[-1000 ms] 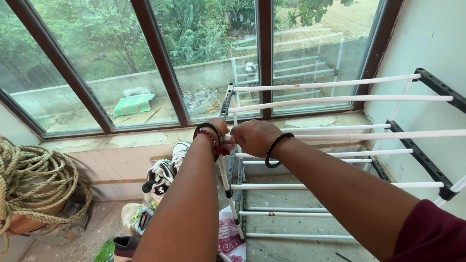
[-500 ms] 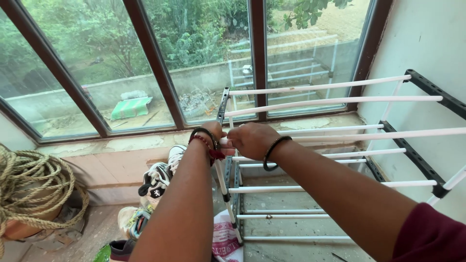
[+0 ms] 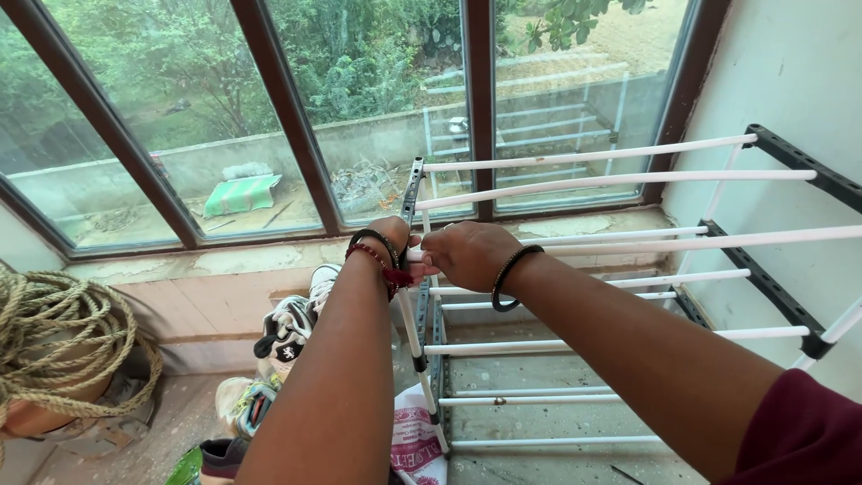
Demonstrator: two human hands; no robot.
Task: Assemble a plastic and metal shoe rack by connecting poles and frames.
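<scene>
Head view, both hands [image 3: 440,251] gripping shoe rack [image 3: 620,180]

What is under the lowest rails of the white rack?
Under the rack, bare concrete floor and a printed bag by its left post. Both forearms hide the floor nearer the camera.

Both arms are stretched forward from the bottom of the view, and the hands are brought together at the middle. The left hand [image 3: 391,235] is turned back-up with its fingers curled closed and mostly hidden; a dark bangle and a red thread are worn at its wrist. The right hand [image 3: 467,254] is held just beside it, knuckles up, fingers bent inward in a closed grip; a black band is worn at its wrist. A maroon sleeve is seen on the right upper arm.
</scene>
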